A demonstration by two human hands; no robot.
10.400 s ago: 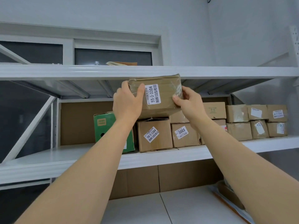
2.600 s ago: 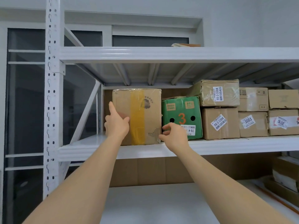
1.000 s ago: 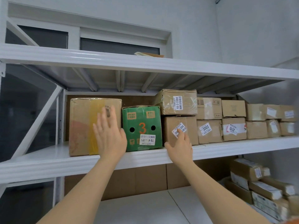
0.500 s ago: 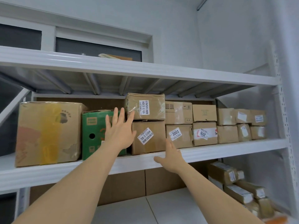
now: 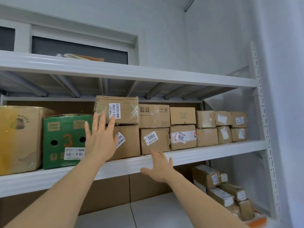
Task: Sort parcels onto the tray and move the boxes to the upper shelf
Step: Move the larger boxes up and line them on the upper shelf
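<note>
White racking fills our view, and the upper shelf (image 5: 205,153) carries a full row of boxes — brown cartons beside a green box (image 5: 65,140). Our left hand (image 5: 100,140) hovers flat, fingers spread, gripping nothing; our right hand (image 5: 160,167) is open below the shelf edge. More parcels (image 5: 220,188) wait below — we judge sorting unfinished.

Single head view, close, tilted upward at shelf (image 5: 197,155) of boxes (image 5: 154,140); forearms reach in from below.
</note>
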